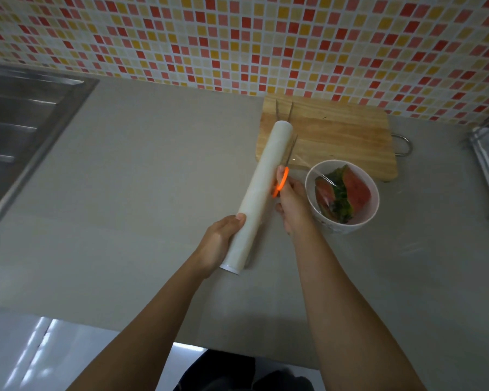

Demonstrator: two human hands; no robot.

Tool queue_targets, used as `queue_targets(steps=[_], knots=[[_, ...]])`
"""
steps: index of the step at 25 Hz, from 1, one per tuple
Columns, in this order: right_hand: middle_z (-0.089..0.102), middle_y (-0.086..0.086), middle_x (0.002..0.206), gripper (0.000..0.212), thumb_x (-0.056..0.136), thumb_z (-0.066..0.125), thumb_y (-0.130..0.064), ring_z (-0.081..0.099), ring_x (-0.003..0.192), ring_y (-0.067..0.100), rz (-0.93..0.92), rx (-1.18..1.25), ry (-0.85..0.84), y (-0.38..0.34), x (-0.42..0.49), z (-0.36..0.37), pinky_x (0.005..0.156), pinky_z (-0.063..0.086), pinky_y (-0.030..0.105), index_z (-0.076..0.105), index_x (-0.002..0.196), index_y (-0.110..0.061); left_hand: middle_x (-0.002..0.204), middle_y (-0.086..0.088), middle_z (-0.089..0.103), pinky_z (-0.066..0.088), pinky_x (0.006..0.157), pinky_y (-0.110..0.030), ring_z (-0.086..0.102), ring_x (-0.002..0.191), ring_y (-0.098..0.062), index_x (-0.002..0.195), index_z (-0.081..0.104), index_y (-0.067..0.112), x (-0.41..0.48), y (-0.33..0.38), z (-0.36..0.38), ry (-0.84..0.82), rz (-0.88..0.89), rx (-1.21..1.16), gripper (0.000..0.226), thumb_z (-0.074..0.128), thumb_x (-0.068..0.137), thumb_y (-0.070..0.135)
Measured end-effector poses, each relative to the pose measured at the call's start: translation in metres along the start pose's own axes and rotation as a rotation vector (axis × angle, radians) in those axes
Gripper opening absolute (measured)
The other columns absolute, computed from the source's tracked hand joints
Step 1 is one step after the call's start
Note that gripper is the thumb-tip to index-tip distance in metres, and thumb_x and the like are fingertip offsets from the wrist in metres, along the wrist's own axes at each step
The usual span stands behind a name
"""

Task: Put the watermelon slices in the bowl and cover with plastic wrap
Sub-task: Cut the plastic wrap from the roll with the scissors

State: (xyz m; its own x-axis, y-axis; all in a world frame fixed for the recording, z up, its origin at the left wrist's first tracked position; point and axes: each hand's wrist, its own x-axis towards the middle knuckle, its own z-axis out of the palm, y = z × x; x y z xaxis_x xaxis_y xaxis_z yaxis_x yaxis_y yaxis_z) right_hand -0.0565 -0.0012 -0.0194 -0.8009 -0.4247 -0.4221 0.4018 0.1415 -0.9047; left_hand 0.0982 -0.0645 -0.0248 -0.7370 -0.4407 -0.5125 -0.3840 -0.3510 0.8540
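- The scissors' blades are blurred and hard to make out against the cutting board.
- No writing is readable.
- A white bowl on the grey tabletop holds watermelon slices under clear film.
- The left hand wraps its fingers around the plastic wrap roll.
- The right hand grips the orange scissor handles.

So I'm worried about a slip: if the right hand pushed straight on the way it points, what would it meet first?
Probably the cutting board: the right hand, holding the scissors beside the plastic wrap roll, points up-frame toward it. Depth is unclear.
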Motion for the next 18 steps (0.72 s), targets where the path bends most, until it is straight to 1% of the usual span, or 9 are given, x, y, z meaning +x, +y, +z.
queue_targets(steps=[2, 5, 8, 9, 11, 14, 16, 17, 18], knots=[[0.042, -0.007, 0.056, 0.039, 0.088, 0.054, -0.048, 0.031, 0.050, 0.006, -0.021, 0.014, 0.034, 0.000, 0.003, 0.003, 0.042, 0.019, 0.019, 0.048, 0.061, -0.021, 0.083, -0.010, 0.066, 0.047, 0.073, -0.040, 0.060, 0.074, -0.025, 0.100, 0.066, 0.001, -0.001, 0.002, -0.002, 0.008, 0.006, 0.002, 0.048, 0.054, 0.084, 0.045], [0.040, -0.002, 0.062, 0.036, 0.089, 0.052, -0.048, 0.032, 0.054, 0.007, -0.014, 0.046, 0.028, -0.001, 0.007, 0.007, 0.048, 0.019, 0.023, 0.046, 0.064, -0.024, 0.086, -0.018, 0.059, 0.043, 0.074, -0.043, 0.055, 0.078, -0.027, 0.105, 0.058, -0.013, -0.002, 0.001, -0.004, 0.027, -0.001, 0.011, 0.066, 0.053, 0.079, 0.048], [0.044, -0.006, 0.060, 0.036, 0.090, 0.052, -0.043, 0.037, 0.047, 0.000, -0.036, 0.059, 0.022, -0.003, 0.012, 0.007, 0.044, 0.023, 0.015, 0.049, 0.062, -0.022, 0.085, -0.019, 0.057, 0.043, 0.074, -0.046, 0.054, 0.077, -0.029, 0.107, 0.056, -0.014, -0.005, 0.000, -0.008, 0.007, 0.003, 0.009, 0.069, 0.053, 0.078, 0.049], [0.045, -0.006, 0.060, 0.036, 0.090, 0.053, -0.043, 0.037, 0.047, 0.001, -0.036, 0.063, 0.021, -0.004, 0.014, 0.007, 0.042, 0.022, 0.015, 0.050, 0.061, -0.022, 0.085, -0.020, 0.057, 0.043, 0.073, -0.046, 0.054, 0.077, -0.030, 0.106, 0.055, -0.014, -0.005, 0.000, -0.010, 0.000, 0.002, 0.005, 0.068, 0.053, 0.078, 0.048], [0.042, -0.003, 0.065, 0.034, 0.088, 0.055, -0.047, 0.031, 0.051, 0.006, -0.019, 0.058, 0.021, -0.005, 0.017, 0.009, 0.045, 0.016, 0.022, 0.049, 0.063, -0.024, 0.084, -0.020, 0.057, 0.043, 0.073, -0.046, 0.054, 0.076, -0.030, 0.101, 0.058, -0.012, -0.006, 0.000, -0.014, -0.010, -0.006, 0.005, 0.063, 0.053, 0.079, 0.047], [0.037, -0.001, 0.066, 0.034, 0.087, 0.054, -0.049, 0.026, 0.053, 0.009, -0.018, 0.011, 0.051, -0.007, 0.026, 0.010, 0.044, 0.014, 0.023, 0.046, 0.065, -0.025, 0.077, -0.010, 0.063, 0.046, 0.067, -0.035, 0.059, 0.068, -0.025, 0.089, 0.065, 0.004, -0.007, 0.000, -0.027, -0.031, -0.014, 0.026, 0.041, 0.055, 0.083, 0.044], [0.037, 0.000, 0.064, 0.034, 0.089, 0.051, -0.049, 0.027, 0.051, 0.011, -0.013, -0.040, 0.088, -0.006, 0.030, 0.011, 0.043, 0.017, 0.023, 0.046, 0.065, -0.025, 0.073, -0.006, 0.066, 0.049, 0.060, -0.030, 0.061, 0.063, -0.021, 0.090, 0.066, 0.008, -0.012, 0.000, -0.038, -0.037, -0.022, 0.012, 0.037, 0.055, 0.084, 0.042], [0.043, 0.003, 0.062, 0.036, 0.089, 0.051, -0.049, 0.031, 0.049, 0.012, -0.004, -0.125, 0.115, -0.005, 0.029, 0.012, 0.044, 0.022, 0.024, 0.049, 0.064, -0.023, 0.072, -0.006, 0.066, 0.049, 0.060, -0.030, 0.061, 0.063, -0.021, 0.091, 0.067, 0.007, -0.014, 0.000, -0.043, -0.020, -0.022, 0.004, 0.038, 0.054, 0.084, 0.042], [0.050, 0.006, 0.061, 0.039, 0.088, 0.052, -0.048, 0.037, 0.047, 0.013, -0.007, -0.270, 0.149, -0.003, 0.024, 0.013, 0.046, 0.027, 0.024, 0.054, 0.062, -0.019, 0.073, -0.006, 0.067, 0.049, 0.061, -0.031, 0.061, 0.064, -0.022, 0.091, 0.067, 0.007, -0.015, 0.000, -0.047, 0.009, -0.014, -0.001, 0.037, 0.054, 0.087, 0.041]])
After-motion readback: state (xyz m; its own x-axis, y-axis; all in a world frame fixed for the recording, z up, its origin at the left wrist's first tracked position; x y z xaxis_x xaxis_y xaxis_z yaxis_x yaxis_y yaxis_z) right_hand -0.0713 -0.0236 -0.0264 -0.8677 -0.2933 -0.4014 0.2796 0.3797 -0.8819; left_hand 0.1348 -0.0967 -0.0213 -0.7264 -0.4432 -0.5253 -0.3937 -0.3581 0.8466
